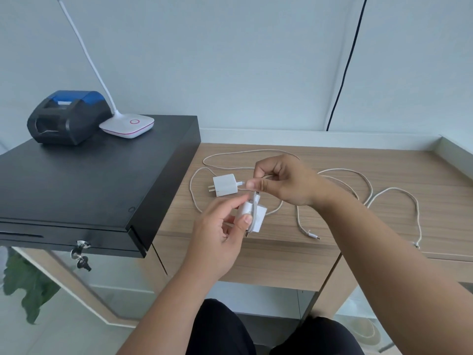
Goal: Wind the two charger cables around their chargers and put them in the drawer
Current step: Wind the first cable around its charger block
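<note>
My left hand [220,234] holds a white charger [253,213] just above the wooden table's front edge, with its cream cable running up over one face. My right hand [281,180] pinches that cable [256,198] a little above the charger. A second white charger [225,185] lies on the table behind my hands, prongs to the left, its cable [230,153] looping loose around it. More loose cable [394,193] trails to the right across the table. The black drawer box [76,180] on the left is shut, with keys [80,254] in its lock.
On the drawer box stand a black and blue receipt printer [67,117] and a white desk lamp base [127,125]. The wooden table [358,252] has a raised white rim at the back and right. A black wire [344,73] hangs down the wall.
</note>
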{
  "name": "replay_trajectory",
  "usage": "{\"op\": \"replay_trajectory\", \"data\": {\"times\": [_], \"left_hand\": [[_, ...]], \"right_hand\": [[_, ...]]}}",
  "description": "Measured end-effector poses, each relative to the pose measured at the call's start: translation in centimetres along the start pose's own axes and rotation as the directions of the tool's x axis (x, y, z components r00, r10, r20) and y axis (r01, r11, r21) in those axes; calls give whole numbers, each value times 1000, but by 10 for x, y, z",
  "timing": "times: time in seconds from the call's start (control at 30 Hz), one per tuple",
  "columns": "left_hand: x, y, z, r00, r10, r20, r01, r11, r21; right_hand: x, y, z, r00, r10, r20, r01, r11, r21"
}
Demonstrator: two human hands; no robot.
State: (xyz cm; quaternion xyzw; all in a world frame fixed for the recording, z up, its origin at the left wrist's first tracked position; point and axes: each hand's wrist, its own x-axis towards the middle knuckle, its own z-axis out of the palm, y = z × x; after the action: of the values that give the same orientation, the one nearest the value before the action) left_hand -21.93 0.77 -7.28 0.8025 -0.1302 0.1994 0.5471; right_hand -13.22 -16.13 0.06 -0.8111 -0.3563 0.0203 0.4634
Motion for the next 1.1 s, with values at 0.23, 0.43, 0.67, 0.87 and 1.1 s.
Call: {"op": "replay_trajectory", "data": {"times": [0.23, 0.43, 0.67, 0.87, 1.1], "left_hand": [[1, 5, -6, 994, -106, 38, 112, 956, -273], [-7, 4, 0, 973, -159, 168, 219, 868, -445], [0, 7, 1, 986, -140, 94, 168, 817, -551], [18, 4, 8, 974, -226, -6, 166, 732, -661], [27, 6, 19, 935, -346, -83, 168, 635, -754]], "right_hand": [[-3, 18, 10, 998, 41, -55, -27, 973, 231], [-5, 35, 13, 988, 153, -31, -127, 901, 414], [-7, 45, 36, 980, 187, -72, -118, 829, 547], [-14, 45, 57, 965, 234, -118, -144, 851, 506], [-26, 42, 59, 941, 230, -250, -214, 973, 90]]}}
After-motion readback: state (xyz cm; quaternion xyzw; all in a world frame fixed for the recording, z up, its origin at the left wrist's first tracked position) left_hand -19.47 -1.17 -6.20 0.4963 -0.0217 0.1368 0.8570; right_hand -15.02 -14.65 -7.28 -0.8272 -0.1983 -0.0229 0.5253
